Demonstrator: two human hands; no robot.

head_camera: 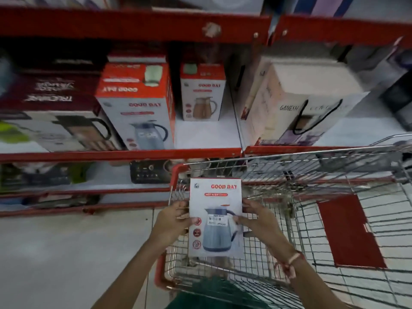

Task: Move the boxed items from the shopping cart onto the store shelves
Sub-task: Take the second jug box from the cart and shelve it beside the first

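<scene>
both hands hold one white good day box [215,217] upright over the near left corner of the wire shopping cart [312,219], its printed face with a blue jug toward the camera. left hand [172,221] clasps the box's left edge, thumb on the front face, fingers wrapped behind. right hand [259,219] clasps the right edge, thumb on the front near the barcode label, fingers curled around the side. a red thread band [292,262] sits on the right wrist. on the red-edged shelf [120,155] above stand a large good day box [142,108] with a blue jug and, further back to its right, a smaller good day box [202,92] with a brown jug; bare shelf surface lies between and in front of them. a pale ganesh box [298,101] stands on the adjoining shelf bay to the right. the picture is blurred toward the edges, so the dark cartons at far left are possibly flask packs.
</scene>
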